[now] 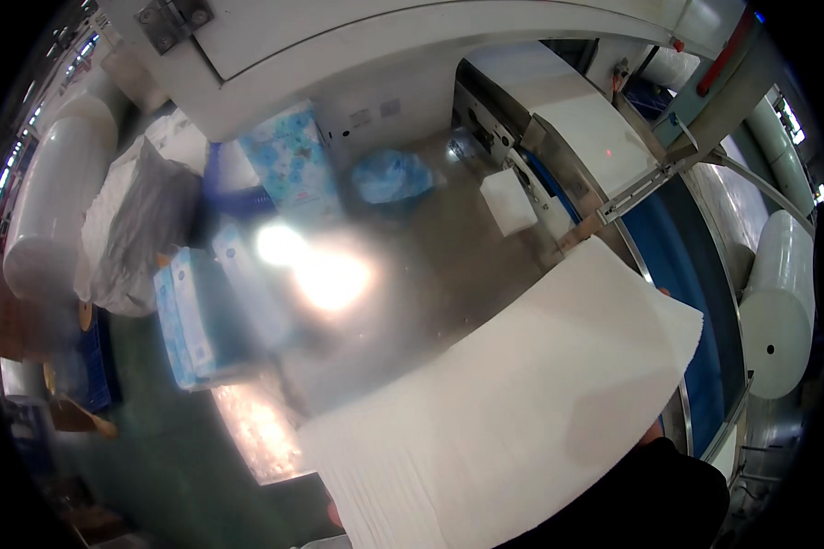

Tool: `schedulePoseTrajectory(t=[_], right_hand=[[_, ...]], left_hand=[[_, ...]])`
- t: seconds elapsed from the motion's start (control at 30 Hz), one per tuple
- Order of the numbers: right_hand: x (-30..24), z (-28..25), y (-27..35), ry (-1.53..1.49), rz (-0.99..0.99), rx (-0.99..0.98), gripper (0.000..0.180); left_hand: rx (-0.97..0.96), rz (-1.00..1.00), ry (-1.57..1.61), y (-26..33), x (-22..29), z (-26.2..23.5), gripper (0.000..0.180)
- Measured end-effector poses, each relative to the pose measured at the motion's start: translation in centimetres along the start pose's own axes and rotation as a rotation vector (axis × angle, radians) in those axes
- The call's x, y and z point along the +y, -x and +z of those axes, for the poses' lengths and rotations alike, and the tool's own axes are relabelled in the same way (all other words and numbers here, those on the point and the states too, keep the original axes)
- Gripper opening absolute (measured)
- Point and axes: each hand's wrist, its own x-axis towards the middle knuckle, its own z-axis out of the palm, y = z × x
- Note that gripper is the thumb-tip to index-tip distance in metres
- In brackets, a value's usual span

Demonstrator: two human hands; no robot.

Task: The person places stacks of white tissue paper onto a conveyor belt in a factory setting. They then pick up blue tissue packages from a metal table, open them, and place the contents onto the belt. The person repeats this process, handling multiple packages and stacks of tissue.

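A long stack of white tissue sheets [513, 384] slants across the lower middle, its fine layers showing at the lower left end. Both my hands grip it, one toward each end, and the stack hides most of them. Of my left hand [334, 513] only a bit of finger shows at the lower left edge. My right hand [652, 433] peeks out under the right end, below a dark sleeve, with a fingertip at the far edge. Beneath the stack lies a metal table [421, 261], partly washed out by glare.
A conveyor with a blue belt [696, 366] runs along the right, with white material [568, 110] on its far part. Blue-and-white packs [197, 320], a patterned blue pack [288, 160], a blue plastic bag [392, 177] and a small white block [509, 201] surround the table. Large white rolls [778, 311] stand beyond.
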Motion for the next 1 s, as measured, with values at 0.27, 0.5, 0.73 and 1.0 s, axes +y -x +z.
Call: schedulePoseTrajectory(t=[0.27, 0.5, 0.73, 1.0], right_hand=[[-0.3, 0.4, -0.2, 0.016, 0.018, -0.042, 0.066], [-0.4, 1.0, -0.4, 0.047, 0.035, -0.078, 0.067], [-0.3, 1.9, -1.8, 0.120, 0.104, -0.170, 0.067], [5.8, 2.2, -5.2, 0.689, 0.452, -0.385, 0.055]], left_hand=[[-0.002, 0.021, -0.016, -0.1, -0.2, 0.2, 0.043], [-0.004, 0.046, -0.024, 0.0, -0.6, -0.1, 0.042], [-0.009, 0.381, -0.367, 0.3, -1.4, -0.5, 0.042], [-0.265, -0.427, 0.155, -3.7, -5.0, 1.2, 0.051]])
